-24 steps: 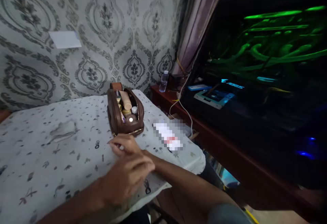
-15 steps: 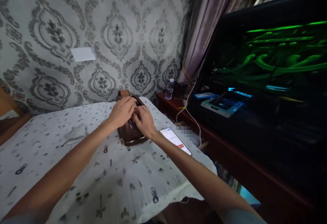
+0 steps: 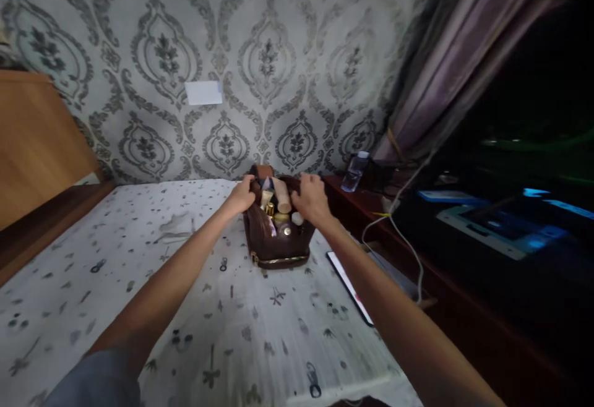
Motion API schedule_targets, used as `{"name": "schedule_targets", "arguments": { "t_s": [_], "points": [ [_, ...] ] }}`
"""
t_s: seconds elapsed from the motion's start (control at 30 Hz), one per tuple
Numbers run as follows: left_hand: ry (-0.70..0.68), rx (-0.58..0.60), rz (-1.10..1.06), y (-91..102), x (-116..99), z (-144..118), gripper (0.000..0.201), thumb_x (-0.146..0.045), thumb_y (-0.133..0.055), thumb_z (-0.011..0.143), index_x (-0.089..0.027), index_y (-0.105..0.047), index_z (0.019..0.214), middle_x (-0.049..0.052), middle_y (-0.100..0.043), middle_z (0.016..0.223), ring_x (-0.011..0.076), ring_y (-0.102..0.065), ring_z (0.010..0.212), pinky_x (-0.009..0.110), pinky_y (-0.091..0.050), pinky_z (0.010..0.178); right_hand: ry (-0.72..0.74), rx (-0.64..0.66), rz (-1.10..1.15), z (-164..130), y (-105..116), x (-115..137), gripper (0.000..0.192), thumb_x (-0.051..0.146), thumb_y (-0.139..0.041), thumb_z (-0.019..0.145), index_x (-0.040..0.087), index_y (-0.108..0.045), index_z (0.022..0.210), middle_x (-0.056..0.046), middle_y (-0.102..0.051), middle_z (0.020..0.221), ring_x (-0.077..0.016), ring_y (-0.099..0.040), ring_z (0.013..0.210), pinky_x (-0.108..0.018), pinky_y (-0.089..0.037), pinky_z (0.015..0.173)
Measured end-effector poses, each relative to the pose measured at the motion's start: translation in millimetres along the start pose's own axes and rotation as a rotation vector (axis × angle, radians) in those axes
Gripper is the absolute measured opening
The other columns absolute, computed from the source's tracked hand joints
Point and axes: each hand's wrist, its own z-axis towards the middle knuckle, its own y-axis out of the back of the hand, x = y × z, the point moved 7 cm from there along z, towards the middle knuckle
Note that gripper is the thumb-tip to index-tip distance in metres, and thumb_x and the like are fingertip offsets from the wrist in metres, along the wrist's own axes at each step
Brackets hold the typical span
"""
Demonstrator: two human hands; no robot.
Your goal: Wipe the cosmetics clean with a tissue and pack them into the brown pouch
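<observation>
Grey damask wallpaper fills the far wall, with a small white card stuck on it and a purple curtain hanging at the far right. In front of it stands a desk covered by a pale cloth printed with small dark figures.

Near the far edge of the desk, about mid-scene, sits a brown leather pouch, its top wide open. Tubes and small bottles stand packed upright inside it.

The left hand holds the pouch's left rim, its grip closed on the edge. The right hand holds the right rim in the same way, fingers curled over the leather. The two hands are on opposite sides of the opening, with the contents showing between them.

Just right of the pouch and nearer, a phone lies flat on the cloth, partly hidden by the right forearm. A white cable runs across the dark red shelf on the right. A small clear water bottle stands at the far end of that shelf, by the curtain. A wooden board leans at the far left.
</observation>
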Motion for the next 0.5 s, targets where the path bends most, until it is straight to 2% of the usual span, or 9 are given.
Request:
{"name": "schedule_targets", "arguments": {
  "t_s": [0.1,0.17,0.23,0.37,0.5],
  "points": [
    [0.032,-0.005,-0.029,7.7,6.2,-10.3,0.064,-0.004,-0.046,0.073,-0.017,-0.053,0.136,0.009,-0.067,0.126,0.0268,-0.061,0.116,0.04,-0.048,0.103,-0.019,0.067,-0.162,11.6,0.9,-7.3,0.04,0.018,-0.049,0.087,0.006,-0.062,0.123,-0.026,-0.059,0.124,-0.033,-0.056,0.113,-0.04,-0.044,0.091],
    [0.032,-0.009,-0.053,13.1,9.4,-18.3,0.064,-0.002,-0.044,0.072,-0.016,-0.055,0.134,0.008,-0.066,0.129,0.0251,-0.061,0.118,0.038,-0.048,0.104,-0.059,0.211,-0.179,14.8,-7.1,-11.2,0.037,0.019,-0.047,0.089,0.01,-0.067,0.118,-0.021,-0.067,0.113,-0.0293,-0.062,0.104,-0.034,-0.044,0.082],
    [0.03,-0.017,-0.089,18.4,14.7,-26.9,0.064,-0.002,-0.042,0.073,-0.015,-0.056,0.134,0.009,-0.066,0.13,0.0246,-0.061,0.118,0.038,-0.047,0.105,-0.054,0.298,-0.193,14.5,-11.9,-5.4,0.034,0.019,-0.045,0.09,0.013,-0.07,0.113,-0.017,-0.071,0.11,-0.0274,-0.066,0.1,-0.031,-0.042,0.075],
    [0.024,-0.019,-0.217,31.0,35.6,-42.2,0.065,-0.004,-0.042,0.074,-0.015,-0.055,0.136,0.009,-0.064,0.133,0.0255,-0.061,0.119,0.041,-0.046,0.107,0.035,0.292,-0.224,11.1,-7.4,30.9,0.034,0.019,-0.044,0.092,0.014,-0.072,0.108,-0.016,-0.074,0.109,-0.0274,-0.068,0.1,-0.03,-0.039,0.07],
    [0.015,-0.015,-0.249,48.1,64.8,-56.2,0.066,-0.006,-0.042,0.076,-0.016,-0.048,0.142,0.008,-0.061,0.137,0.0231,-0.059,0.123,0.038,-0.044,0.108,0.124,0.239,-0.216,10.8,4.5,79.6,0.034,0.021,-0.044,0.093,0.015,-0.074,0.107,-0.016,-0.074,0.106,-0.0271,-0.068,0.098,-0.03,-0.039,0.07]
  ]
}}
